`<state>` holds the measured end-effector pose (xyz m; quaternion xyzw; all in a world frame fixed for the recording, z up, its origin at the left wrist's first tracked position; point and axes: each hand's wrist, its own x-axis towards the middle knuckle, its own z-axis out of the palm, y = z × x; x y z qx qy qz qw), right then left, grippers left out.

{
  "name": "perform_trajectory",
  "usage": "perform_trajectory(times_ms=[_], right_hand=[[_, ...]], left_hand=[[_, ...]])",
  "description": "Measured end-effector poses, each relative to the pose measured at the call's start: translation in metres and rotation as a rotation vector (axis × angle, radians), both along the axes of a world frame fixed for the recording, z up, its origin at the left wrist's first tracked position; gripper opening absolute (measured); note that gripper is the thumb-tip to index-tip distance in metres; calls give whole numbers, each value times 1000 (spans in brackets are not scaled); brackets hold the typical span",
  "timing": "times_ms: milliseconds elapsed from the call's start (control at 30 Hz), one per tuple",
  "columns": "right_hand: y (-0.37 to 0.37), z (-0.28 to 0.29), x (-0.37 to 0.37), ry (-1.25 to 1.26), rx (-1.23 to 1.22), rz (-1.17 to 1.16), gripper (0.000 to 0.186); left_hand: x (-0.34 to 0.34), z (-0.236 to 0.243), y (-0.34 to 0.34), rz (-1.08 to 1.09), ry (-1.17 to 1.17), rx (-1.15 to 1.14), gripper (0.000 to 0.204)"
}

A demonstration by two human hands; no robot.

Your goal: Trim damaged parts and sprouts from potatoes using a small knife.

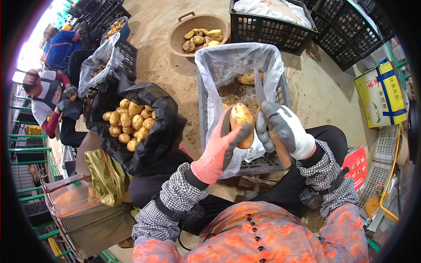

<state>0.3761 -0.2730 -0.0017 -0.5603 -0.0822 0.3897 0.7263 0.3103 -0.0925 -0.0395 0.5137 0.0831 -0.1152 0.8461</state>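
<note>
My left hand, in a pink and grey glove, is closed round a potato with a few dark patches. In a white and grey glove, my right hand grips a knife by its wooden handle; the blade points up and away from me. Both hands are over the near part of a grey crate lined with a clear plastic bag. Inside the crate are brown scraps and soil, and another potato lies at its far end, partly behind the blade.
To my left, a black bag holds several potatoes. Beyond the crate stands a brown basin with cut potatoes. Black crates are at the far right, a yellow carton at right. Another gloved person sits at left.
</note>
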Motion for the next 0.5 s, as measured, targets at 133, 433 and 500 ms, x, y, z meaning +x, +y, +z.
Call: perform_trajectory(times_ms=[133,433,500], right_hand=[[-1,-1,-2,6,-26,-53,44],[5,-1,-11,-213,-314,143,39],[6,-6,-11,-538,-336,160,34]], left_hand=[[-2,-2,8,-71,36,-461,49],[-6,-4,7,-30,32,-130,44],[-6,-3,6,-10,37,21,43]])
